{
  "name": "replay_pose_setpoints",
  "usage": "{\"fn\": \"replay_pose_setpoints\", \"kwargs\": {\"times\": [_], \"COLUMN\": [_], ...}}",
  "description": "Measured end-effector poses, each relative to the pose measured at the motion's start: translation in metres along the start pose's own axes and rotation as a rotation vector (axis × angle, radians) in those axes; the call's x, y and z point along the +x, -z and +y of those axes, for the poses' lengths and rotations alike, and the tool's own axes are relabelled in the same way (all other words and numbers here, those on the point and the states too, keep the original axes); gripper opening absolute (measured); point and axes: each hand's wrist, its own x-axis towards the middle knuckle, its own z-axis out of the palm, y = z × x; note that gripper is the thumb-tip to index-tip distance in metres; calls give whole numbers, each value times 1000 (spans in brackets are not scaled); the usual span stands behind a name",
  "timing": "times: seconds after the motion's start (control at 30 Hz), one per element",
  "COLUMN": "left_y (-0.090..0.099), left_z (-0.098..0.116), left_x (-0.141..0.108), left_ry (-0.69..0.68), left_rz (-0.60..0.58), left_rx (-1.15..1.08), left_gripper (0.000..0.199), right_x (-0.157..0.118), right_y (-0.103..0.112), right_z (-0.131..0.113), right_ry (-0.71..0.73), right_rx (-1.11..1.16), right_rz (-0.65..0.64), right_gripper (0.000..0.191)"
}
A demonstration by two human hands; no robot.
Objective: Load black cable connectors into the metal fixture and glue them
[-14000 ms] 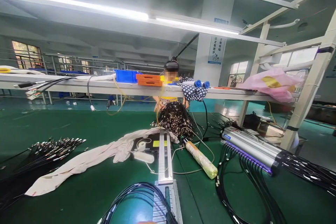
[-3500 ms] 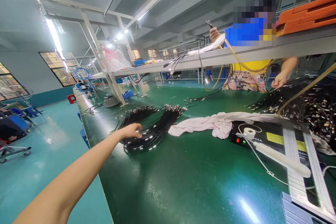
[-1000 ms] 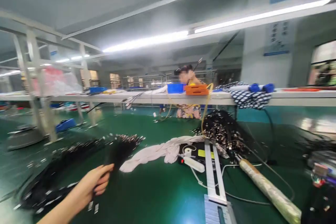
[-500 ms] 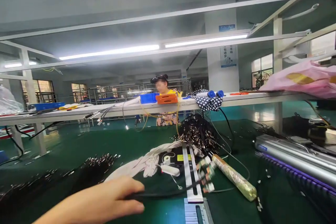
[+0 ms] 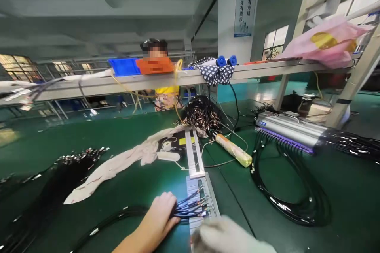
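Note:
My left hand [image 5: 162, 213] is closed around a bundle of dark cables [image 5: 127, 210], whose separate ends fan out to the right over a slotted metal fixture [image 5: 194, 184]. My right hand [image 5: 224, 235], in a pale glove and blurred, is at the fixture's lower end, just below the cable ends. Its fingers are smeared by motion, so what they hold cannot be made out. Beyond the fixture a soldering-iron-like tool with a wrapped yellowish handle [image 5: 234, 150] lies on the green mat.
A pale cloth [image 5: 118, 162] lies left of a black box [image 5: 175, 142]. Black cable piles [image 5: 203, 112] stand behind and at left [image 5: 47, 193]. A silver machine [image 5: 292, 130] with looped cables sits right. A person [image 5: 166, 95] is behind the shelf [image 5: 249, 72].
The view has tilted down and turned. My left hand now grips the bundle, with its ends over the fixture, and my gloved right hand has come into view.

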Motion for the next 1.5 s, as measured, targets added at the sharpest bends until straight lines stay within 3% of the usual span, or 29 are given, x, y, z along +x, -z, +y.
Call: {"fn": "replay_pose_setpoints", "kwargs": {"times": [0.13,0.2,0.3,0.43,0.6,0.7,0.87,1.07,1.27,1.5], "left_y": [-9,-9,-9,-10,2,8,0,2,-2,-8], "left_z": [-3,-6,-10,-12,-10,-10,-6,-14,-4,-2], "left_x": [4,1,-5,-15,-24,-21,-10,-1,13,23], "left_ry": [-18,-31,-72,-94,-27,3,-34,17,-73,-181], "left_rz": [59,74,115,161,-35,-129,42,-94,110,161], "left_rx": [-35,-53,-77,-177,-475,-525,-412,-683,-475,-622], "left_gripper": [26,29,31,30,24,24,21,24,19,19], "right_x": [72,98,111,103,81,67,56,60,61,62], "right_y": [55,63,56,46,45,45,46,47,48,47], "right_z": [37,57,75,76,68,69,76,80,78,76], "right_ry": [-4,-12,-9,-14,-29,-76,-50,-48,-64,-50], "right_rx": [-260,-355,-450,-511,-483,-424,-273,-255,-229,-244], "right_rz": [322,379,402,379,280,248,322,324,320,324], "right_gripper": [31,30,27,24,20,28,33,31,25,26]}}
